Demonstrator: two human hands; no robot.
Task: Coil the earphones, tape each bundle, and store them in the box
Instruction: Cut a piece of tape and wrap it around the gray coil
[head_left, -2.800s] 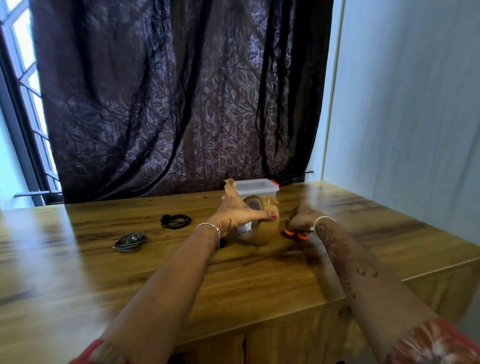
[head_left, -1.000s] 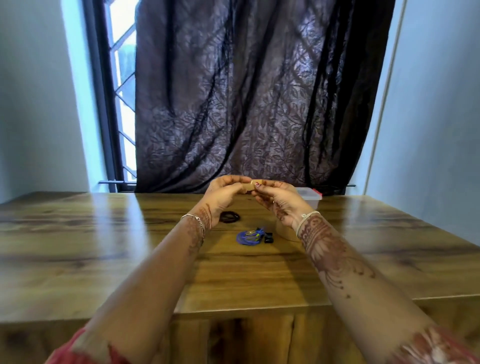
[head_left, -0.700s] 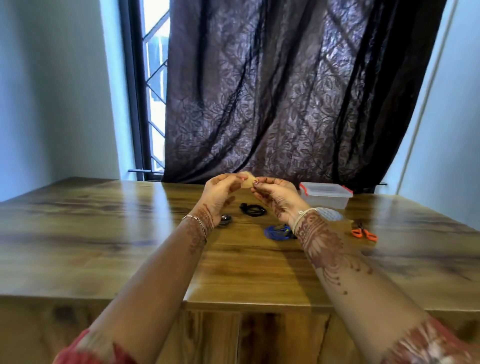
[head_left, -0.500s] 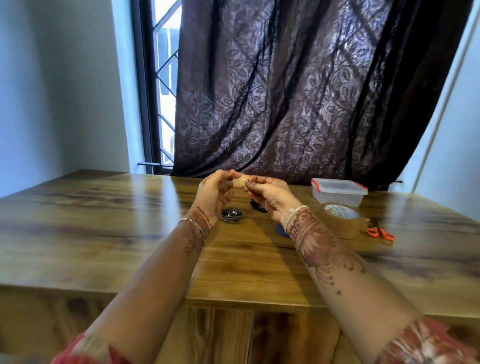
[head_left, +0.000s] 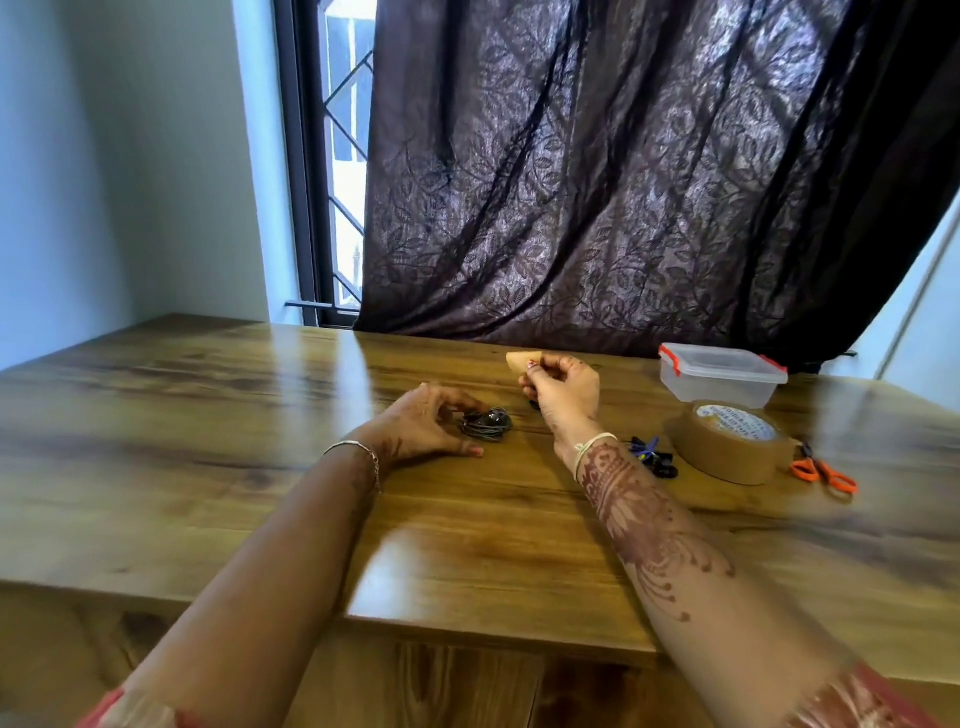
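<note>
While the left hand (head_left: 423, 423) lay low on the table (head_left: 218, 415), its fingers curled loosely around a grey coil (head_left: 485, 424), touching it, the right hand (head_left: 563, 392) pinched a tape strip (head_left: 522, 359) above. A blue bundle (head_left: 647, 451) lay beside the tape roll (head_left: 727, 441); behind stood the lidded box (head_left: 719, 374), scissors (head_left: 821, 470) rightmost.

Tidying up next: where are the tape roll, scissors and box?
tape roll (head_left: 727, 441), head view, brown outer side wall.
scissors (head_left: 823, 470), head view, orange handles.
box (head_left: 719, 376), head view, clear front wall.
</note>
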